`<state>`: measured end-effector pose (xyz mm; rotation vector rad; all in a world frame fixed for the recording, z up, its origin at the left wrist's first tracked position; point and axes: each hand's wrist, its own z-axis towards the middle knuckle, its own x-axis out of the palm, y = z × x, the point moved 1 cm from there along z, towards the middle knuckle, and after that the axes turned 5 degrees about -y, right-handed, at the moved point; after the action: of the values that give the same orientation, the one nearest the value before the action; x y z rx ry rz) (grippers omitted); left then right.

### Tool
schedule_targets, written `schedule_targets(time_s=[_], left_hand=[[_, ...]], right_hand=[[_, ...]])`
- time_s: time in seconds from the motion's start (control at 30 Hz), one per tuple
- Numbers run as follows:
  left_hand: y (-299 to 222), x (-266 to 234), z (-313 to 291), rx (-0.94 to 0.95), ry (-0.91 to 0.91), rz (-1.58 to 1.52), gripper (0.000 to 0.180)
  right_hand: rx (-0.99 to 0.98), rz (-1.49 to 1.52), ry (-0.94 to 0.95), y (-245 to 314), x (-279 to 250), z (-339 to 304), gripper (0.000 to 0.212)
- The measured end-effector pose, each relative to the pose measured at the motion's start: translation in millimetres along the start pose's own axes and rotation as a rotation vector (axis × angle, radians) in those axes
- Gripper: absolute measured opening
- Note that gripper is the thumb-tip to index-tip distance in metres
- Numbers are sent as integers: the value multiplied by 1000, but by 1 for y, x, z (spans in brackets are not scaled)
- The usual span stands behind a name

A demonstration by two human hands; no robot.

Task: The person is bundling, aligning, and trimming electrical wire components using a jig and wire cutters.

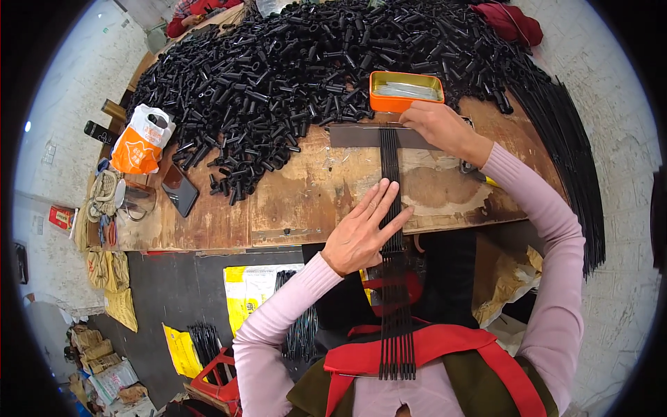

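Observation:
A row of thin black rods [390, 163] lies side by side, running from a dark flat bar [354, 136] on the table over its near edge to my lap. My left hand [363, 233] rests flat across the rods, fingers stretched out. At their far ends my right hand [445, 129] is closed in a pinch just above the bar. Whatever sits between those fingertips is too small to make out. Right behind that hand stands an orange rectangular box [397, 104] with thin pale pins [406, 91] inside.
A large heap of black tubular parts [278, 76] covers the table's far side. Long black rods [566, 153] hang over the right edge. At the left are a phone [180, 190], an orange-white bag [144, 142] and scissors [108, 229]. Another person's sleeve [178, 26] shows far left.

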<state>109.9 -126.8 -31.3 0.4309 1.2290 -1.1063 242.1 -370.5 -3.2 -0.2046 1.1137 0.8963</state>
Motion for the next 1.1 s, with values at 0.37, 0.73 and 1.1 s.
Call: schedule_targets(time_s=[0.37, 0.73, 1.1], left_hand=[[0, 0, 0, 7, -7, 2, 87], [-1, -2, 0, -7, -1, 7, 92], [52, -28, 53, 40, -239, -94, 46]], right_hand=[[-1, 24, -42, 7, 3, 10, 16], [80, -200, 105, 5, -12, -3, 20], [106, 993, 374, 171, -32, -64, 56]])
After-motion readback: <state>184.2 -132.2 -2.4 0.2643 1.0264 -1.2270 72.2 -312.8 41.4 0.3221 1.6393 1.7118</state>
